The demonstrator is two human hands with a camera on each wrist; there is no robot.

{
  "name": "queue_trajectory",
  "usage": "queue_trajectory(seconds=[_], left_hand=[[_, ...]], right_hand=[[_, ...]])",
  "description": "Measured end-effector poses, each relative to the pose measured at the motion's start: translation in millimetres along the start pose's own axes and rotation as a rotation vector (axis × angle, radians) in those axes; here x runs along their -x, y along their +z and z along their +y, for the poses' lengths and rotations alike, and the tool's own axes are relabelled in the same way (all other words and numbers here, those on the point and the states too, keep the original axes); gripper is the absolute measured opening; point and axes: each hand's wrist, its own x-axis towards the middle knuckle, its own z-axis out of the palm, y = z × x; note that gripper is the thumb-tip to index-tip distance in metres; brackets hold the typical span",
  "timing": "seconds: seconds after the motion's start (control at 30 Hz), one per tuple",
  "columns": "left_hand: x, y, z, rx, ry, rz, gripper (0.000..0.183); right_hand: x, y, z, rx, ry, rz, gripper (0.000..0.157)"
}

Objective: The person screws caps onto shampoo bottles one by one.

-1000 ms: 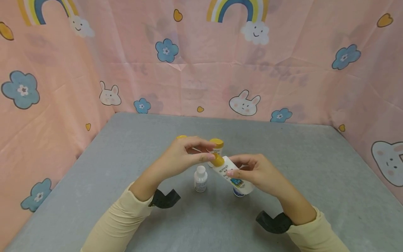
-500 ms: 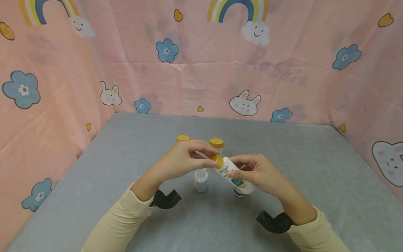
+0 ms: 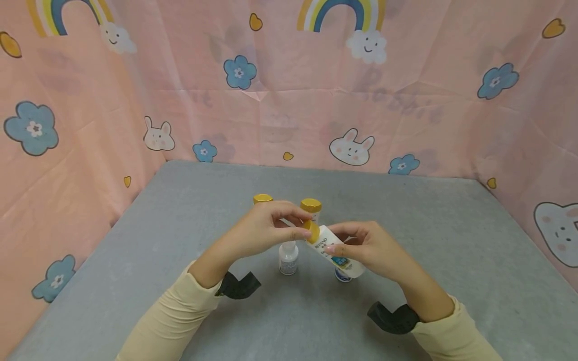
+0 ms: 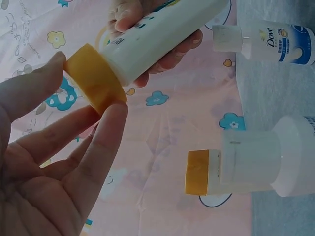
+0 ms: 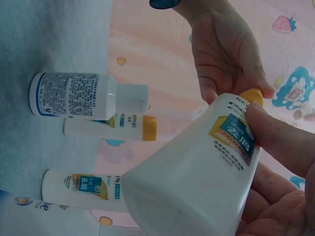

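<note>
My right hand (image 3: pixel 375 250) grips a white shampoo bottle (image 5: pixel 192 172) by its sides, thumb over the printed front. The bottle is held up off the table, tilted so its capped end points up and left in the head view. On that end is a yellow cap (image 4: pixel 96 78), which my left hand (image 3: pixel 259 230) pinches between thumb and fingertips. Below the two hands stand a small white bottle (image 3: pixel 288 260) and a Dove bottle (image 4: pixel 290 42), the latter mostly hidden behind the held bottle in the head view.
Two more yellow-capped bottles stand farther back, a left one (image 3: pixel 263 198) partly behind my left hand and a right one (image 3: pixel 310 204) just beyond the held cap. The grey table (image 3: pixel 217 185) meets a pink printed curtain (image 3: pixel 280 110) at its back edge.
My left hand has lowered slightly and its fingers have shifted on the cap. The rear left yellow cap shows more, and the small bottle's top is now covered. My right hand stays nearly still.
</note>
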Motion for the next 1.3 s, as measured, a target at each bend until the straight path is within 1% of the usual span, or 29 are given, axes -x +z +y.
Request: queue_trajectory(seconds=[0.1,0.2,0.27,0.33,0.43,0.57,0.63,0.73,0.83,0.93,1.07,1.3], left_hand=[[0.2,-0.6,-0.8,0.020,0.005,0.005,0.036],[0.1,-1.0,-0.6,0.052,-0.004,0.045,0.037],[-0.2,-1.1,0.0,0.057,-0.018,0.070,0.035],[-0.8,-0.5,0.5,0.037,-0.033,0.079,0.032],[-0.9,0.7,1.7,0.020,-0.041,0.055,0.030],[-0.3,1.7,2.4,0.039,-0.036,0.028,0.032],[-0.2,1.8,1.7,0.044,-0.035,0.028,0.034],[-0.8,2.2,0.4,0.052,-0.051,0.037,0.034],[-1.2,2.4,0.8,0.057,-0.070,0.046,0.032],[-1.0,2.5,2.3,0.064,-0.076,0.037,0.030],[0.0,2.5,4.0,0.054,-0.058,0.021,0.031],[1.1,1.3,3.7,-0.003,-0.022,0.024,0.035]], right_hand=[[-0.6,0.4,-0.4,0.004,0.014,0.001,0.034],[-0.9,0.8,-0.5,0.010,0.021,0.006,0.035],[-1.0,1.0,-0.3,0.010,0.020,0.009,0.034],[-0.9,1.0,-0.1,0.009,0.018,0.011,0.034],[-0.6,0.9,0.1,0.007,0.014,0.011,0.034],[-0.3,1.0,0.0,0.003,0.008,0.004,0.033],[-0.3,1.1,-0.1,0.003,0.004,0.002,0.033],[-0.2,1.1,-0.4,0.003,-0.004,-0.001,0.033],[-0.1,1.1,-0.5,0.003,-0.010,-0.002,0.033],[-0.1,1.1,-0.8,0.008,-0.009,0.000,0.033],[-0.4,1.4,-1.7,0.013,0.005,0.003,0.032],[-0.5,1.9,-2.3,0.009,0.008,-0.002,0.033]])
